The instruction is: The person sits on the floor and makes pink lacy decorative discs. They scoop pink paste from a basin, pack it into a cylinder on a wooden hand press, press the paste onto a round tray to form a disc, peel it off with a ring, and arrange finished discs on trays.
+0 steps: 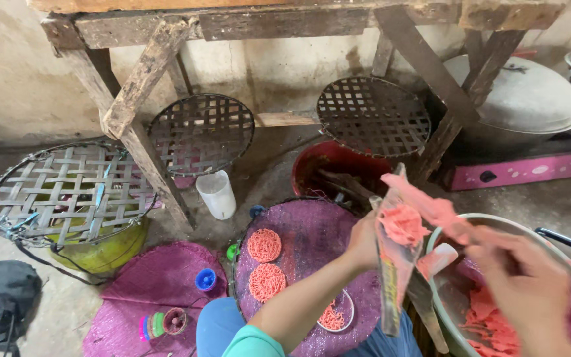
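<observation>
Blurred, the right hand (530, 291) hovers over a metal bowl (444, 311); its grip cannot be told. Left hand (365, 241) grasps a plastic bag (394, 264) of pink dough (403, 223).

The left hand (365, 241) holds up a clear plastic bag (394, 264) with a yellow printed strip, holding pink dough.

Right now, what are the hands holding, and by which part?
The left hand holds a flat press loaded with pink dough, its grip on the upper edge. The right hand is blurred over the metal bowl; what it holds cannot be told.
</observation>
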{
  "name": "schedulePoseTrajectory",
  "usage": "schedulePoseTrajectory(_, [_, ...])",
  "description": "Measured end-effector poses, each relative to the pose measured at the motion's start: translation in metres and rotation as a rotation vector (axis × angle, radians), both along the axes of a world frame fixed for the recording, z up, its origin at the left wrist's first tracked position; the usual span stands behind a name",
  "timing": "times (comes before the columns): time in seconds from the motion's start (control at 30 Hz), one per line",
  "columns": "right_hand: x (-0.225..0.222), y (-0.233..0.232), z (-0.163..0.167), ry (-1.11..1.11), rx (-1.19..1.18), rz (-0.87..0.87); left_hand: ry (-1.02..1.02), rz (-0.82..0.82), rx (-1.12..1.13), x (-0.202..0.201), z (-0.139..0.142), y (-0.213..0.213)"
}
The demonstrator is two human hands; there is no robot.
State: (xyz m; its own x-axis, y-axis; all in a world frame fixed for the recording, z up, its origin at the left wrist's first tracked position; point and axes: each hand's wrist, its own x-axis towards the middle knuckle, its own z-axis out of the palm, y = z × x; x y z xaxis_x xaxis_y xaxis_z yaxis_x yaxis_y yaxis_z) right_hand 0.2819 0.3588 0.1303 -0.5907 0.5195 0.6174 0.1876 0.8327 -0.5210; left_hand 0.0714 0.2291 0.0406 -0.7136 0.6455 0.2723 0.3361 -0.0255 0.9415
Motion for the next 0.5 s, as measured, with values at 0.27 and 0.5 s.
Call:
schedulePoseTrajectory(0.27, [0.015, 0.000, -0.022, -0.020, 0.006, 0.085, -0.248, 0.071, 0.128, -0.050, -0.002, -0.014])
schedulePoseTrajectory(0.5, [-0.025, -0.004, -0.027, 0.060, 0.506, -0.057, -0.037, 0.110, -0.130, -0.026, -0.009, 0.012])
